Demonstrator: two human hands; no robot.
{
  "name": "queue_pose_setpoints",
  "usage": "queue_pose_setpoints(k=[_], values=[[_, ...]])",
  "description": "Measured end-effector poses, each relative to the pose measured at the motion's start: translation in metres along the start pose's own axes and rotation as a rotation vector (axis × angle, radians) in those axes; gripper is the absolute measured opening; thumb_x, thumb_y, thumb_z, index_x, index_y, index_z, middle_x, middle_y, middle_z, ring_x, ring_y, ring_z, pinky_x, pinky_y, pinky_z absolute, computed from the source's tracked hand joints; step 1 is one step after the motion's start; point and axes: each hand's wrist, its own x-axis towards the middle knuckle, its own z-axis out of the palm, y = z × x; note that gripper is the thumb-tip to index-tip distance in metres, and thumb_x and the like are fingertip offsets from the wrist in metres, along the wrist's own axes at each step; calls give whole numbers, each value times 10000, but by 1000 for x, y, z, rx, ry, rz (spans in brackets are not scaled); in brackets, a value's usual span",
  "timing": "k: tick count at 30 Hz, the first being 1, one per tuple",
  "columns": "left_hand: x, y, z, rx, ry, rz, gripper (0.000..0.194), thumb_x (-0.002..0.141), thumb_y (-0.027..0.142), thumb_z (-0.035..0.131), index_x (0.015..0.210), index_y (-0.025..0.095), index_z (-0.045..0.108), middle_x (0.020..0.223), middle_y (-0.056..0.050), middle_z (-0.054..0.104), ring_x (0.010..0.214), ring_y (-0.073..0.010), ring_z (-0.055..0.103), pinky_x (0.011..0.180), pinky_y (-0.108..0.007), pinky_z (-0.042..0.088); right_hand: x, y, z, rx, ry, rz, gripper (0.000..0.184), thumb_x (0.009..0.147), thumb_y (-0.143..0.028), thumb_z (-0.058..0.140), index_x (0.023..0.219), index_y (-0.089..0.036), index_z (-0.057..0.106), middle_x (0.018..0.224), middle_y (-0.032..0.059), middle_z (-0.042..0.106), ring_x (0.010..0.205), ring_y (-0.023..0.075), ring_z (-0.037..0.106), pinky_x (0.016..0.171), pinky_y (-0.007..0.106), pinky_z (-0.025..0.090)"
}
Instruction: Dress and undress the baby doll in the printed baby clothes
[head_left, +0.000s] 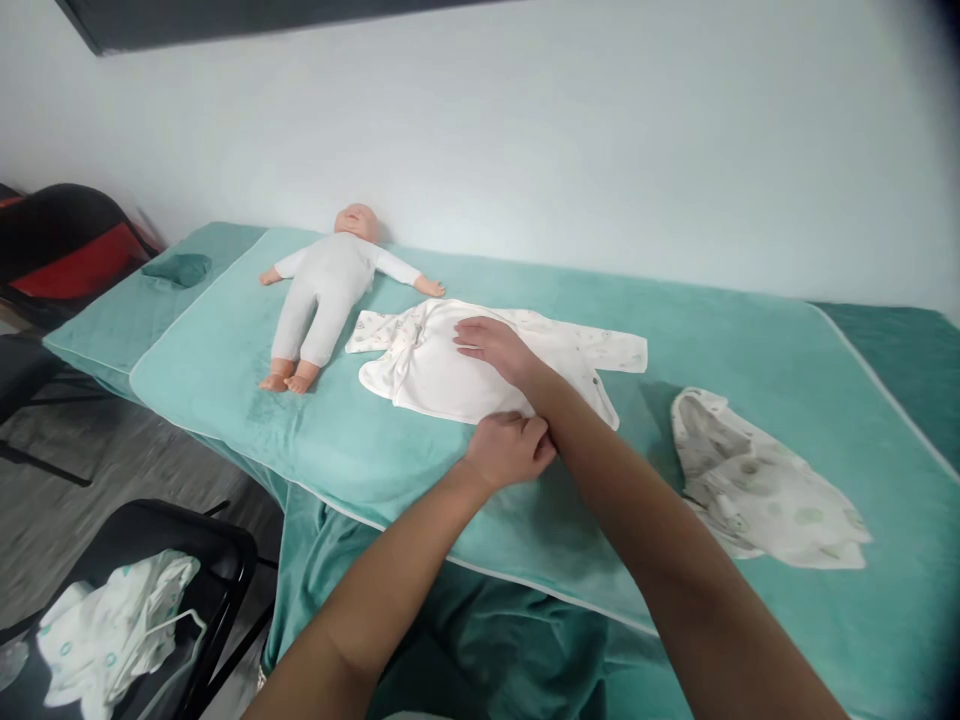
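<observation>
A white baby shirt [450, 385] with patterned long sleeves lies opened out on the green bed cover [630, 295]. My right hand [495, 345] rests palm down over the middle of the shirt, fingers stretched out. At the shirt's lower edge, my left hand [514, 450] is closed, knuckles up, close beside my right wrist. What its curled fingers hold, if anything, is hidden. Left of the shirt, a baby doll [326, 280] in a pale bodysuit lies on its back, arms spread, one hand near the shirt's sleeve.
A crumpled white garment with green spots [795, 500] lies on the bed to the right. On a black chair [217, 545] at lower left sits a folded printed cloth [112, 620]. A black and red chair [79, 255] stands at far left. Behind the bed rises a white wall [600, 140].
</observation>
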Motion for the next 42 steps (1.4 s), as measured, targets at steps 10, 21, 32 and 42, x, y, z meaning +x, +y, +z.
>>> queue_pose_setpoints(k=[10,21,32,42], values=[[-2,-11,11,-207,98,-229,95,911,279,576,912,186,596,743,-91,717,678,-248,691,560,-338,476,81,8,51,-37,-19,179,207,774,-216,855,806,-182,653,890,55,713,810,157,696,761,306,618],[-8,-16,-1,-486,282,-321,108,910,206,518,806,226,537,645,-18,613,598,-178,591,591,-322,451,66,22,40,15,149,-155,370,743,-404,745,727,-243,412,732,-49,480,759,119,546,691,226,506],[-42,-57,-63,-502,390,-211,208,1011,254,488,1040,224,692,837,-20,753,709,-138,672,690,-275,540,70,31,32,-18,140,-70,411,711,-463,754,1020,-249,586,629,-82,533,536,109,480,491,229,351],[-63,-198,-109,156,357,-760,365,1022,314,492,1311,236,700,1178,-115,769,1154,-314,654,990,-488,497,72,32,37,-126,124,-74,369,765,-441,698,1067,-243,625,719,-58,584,533,112,534,500,257,409]])
